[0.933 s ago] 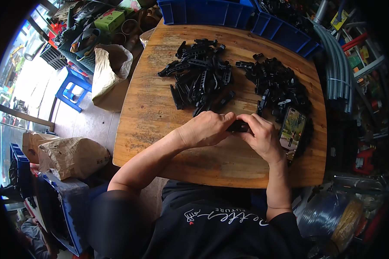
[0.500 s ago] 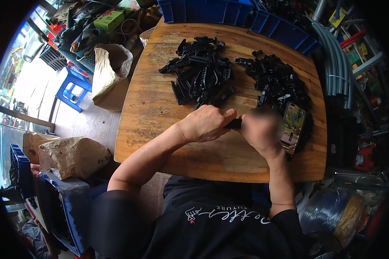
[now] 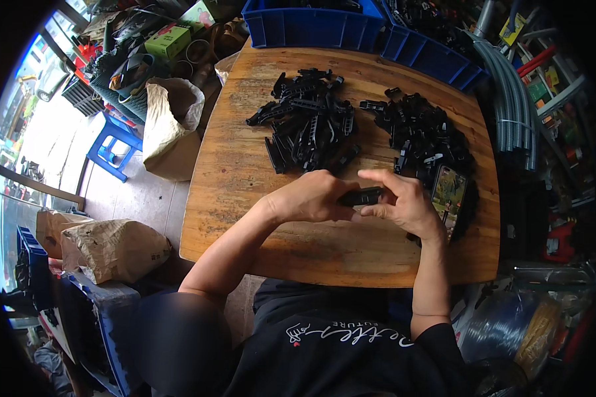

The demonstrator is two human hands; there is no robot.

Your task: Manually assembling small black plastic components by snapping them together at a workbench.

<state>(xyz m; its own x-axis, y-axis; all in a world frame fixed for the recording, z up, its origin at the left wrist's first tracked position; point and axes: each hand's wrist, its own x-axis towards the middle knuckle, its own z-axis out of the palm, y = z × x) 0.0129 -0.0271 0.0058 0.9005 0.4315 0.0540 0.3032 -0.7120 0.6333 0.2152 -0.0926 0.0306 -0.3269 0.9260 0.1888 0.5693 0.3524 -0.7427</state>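
Note:
My left hand [image 3: 311, 196] is closed around one end of a black plastic part [image 3: 363, 196], a short elongated piece held just above the table. At its other end is my right hand [image 3: 409, 204], with forefinger and thumb spread apart on either side of the part. Whether the right fingers touch it is hard to make out. Beyond my hands lies a loose pile of long black plastic parts [image 3: 308, 119]. A second pile of smaller black parts [image 3: 424, 129] spreads to the right. Against that pile rests a phone [image 3: 449, 192] with a lit screen, partly behind my right hand.
The wooden table [image 3: 225, 178] has blue crates [image 3: 314, 30] along its far edge. Bundled grey tubes [image 3: 510, 112] stand at the right. Left of the table are an open paper sack [image 3: 169, 135], a blue stool [image 3: 112, 145] and another paper bag [image 3: 112, 248].
My right hand's fingers have spread apart around the part, and more of the part shows between my hands. The view has shifted slightly, so the table appears lower.

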